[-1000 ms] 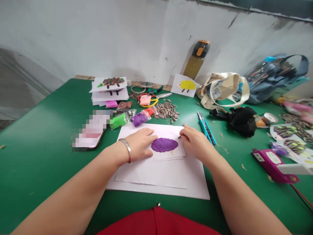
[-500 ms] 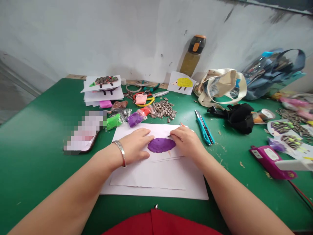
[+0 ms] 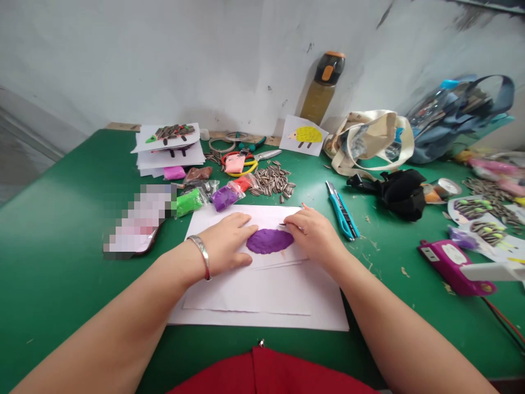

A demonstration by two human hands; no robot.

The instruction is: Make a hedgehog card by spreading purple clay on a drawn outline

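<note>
The left hand [image 3: 223,244] lay open and flat, fingers spread on the paper right at the end of the purple clay oval [image 3: 269,241]. The right hand [image 3: 314,236] was curled, pinching a thin pointed tool [image 3: 284,224] over the oval's far edge. The work in hand looked like shaping that clay. The oval sat on stacked white paper [image 3: 262,295], its long axis running across the view, rising slightly rightward. Beyond lay a blue utility knife [image 3: 341,218], sunflower seeds [image 3: 273,181] and bagged purple clay [image 3: 225,198].
</note>
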